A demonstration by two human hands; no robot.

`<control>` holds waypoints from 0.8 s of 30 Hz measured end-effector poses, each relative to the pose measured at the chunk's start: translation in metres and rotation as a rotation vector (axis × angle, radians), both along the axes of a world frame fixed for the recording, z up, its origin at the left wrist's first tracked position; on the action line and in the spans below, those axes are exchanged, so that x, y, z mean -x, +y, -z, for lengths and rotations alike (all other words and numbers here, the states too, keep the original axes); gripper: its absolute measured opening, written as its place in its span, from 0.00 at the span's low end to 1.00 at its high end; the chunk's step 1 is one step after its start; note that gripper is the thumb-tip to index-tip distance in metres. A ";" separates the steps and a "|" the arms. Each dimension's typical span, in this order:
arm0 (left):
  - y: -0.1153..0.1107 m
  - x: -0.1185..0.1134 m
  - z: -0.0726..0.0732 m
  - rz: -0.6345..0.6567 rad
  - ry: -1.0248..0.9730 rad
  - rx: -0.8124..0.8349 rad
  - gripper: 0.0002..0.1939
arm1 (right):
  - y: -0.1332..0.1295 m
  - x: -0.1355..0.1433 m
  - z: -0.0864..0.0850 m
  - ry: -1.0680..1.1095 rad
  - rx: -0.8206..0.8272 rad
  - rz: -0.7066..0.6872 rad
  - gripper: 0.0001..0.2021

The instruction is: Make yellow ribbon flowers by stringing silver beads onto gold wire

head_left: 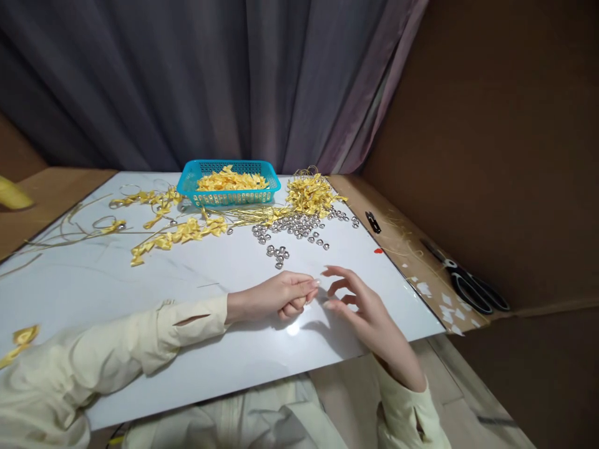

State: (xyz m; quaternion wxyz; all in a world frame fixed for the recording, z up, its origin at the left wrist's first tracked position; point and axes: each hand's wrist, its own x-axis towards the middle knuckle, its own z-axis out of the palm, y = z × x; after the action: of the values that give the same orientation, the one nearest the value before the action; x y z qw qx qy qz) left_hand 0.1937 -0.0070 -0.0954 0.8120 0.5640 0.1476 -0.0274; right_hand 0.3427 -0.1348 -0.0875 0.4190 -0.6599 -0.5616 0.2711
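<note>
My left hand (296, 294) is closed in a pinch above the white tabletop (196, 362); what it holds, if anything, is too small to make out. Just to its right, my right hand (360, 305) has its fingers curved and apart, with nothing visible between them. Beyond both hands lie many small silver beads (294, 224), with a smaller cluster of beads (278, 254) closer to me. Behind the beads is a pile of yellow ribbon bows (311, 193) with gold cords. A thin needle-like line (208, 285) lies left of my left hand.
A blue plastic basket (229, 201) full of yellow bows stands at the back. More yellow bows (180, 234) and gold cords (70, 231) lie on the left. On the right brown strip are black thread snips (373, 222), scissors (468, 284) and white scraps (447, 305).
</note>
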 end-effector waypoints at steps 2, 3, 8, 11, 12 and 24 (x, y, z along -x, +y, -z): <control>-0.001 0.002 0.003 0.048 -0.016 0.037 0.20 | 0.000 0.005 0.007 -0.083 -0.008 -0.031 0.13; -0.001 0.003 0.004 0.072 -0.022 0.047 0.20 | 0.001 0.008 0.011 -0.112 -0.016 -0.050 0.09; -0.002 0.006 0.009 0.141 -0.020 0.059 0.20 | -0.001 0.014 0.022 -0.230 -0.099 -0.136 0.10; -0.004 0.007 0.011 0.169 0.004 0.078 0.20 | -0.006 0.015 0.026 -0.301 -0.162 -0.155 0.12; -0.004 0.007 0.011 0.177 0.014 0.081 0.21 | -0.008 0.015 0.026 -0.317 -0.173 -0.150 0.13; -0.011 0.008 0.011 0.165 -0.043 -0.079 0.21 | -0.010 0.010 0.037 -0.025 -0.084 -0.047 0.17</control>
State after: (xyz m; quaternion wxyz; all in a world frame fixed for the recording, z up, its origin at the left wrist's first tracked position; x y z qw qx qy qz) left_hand 0.1862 -0.0175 -0.1064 0.7872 0.6062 0.0841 -0.0761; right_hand 0.3330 -0.1443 -0.1241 0.4328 -0.6317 -0.5931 0.2486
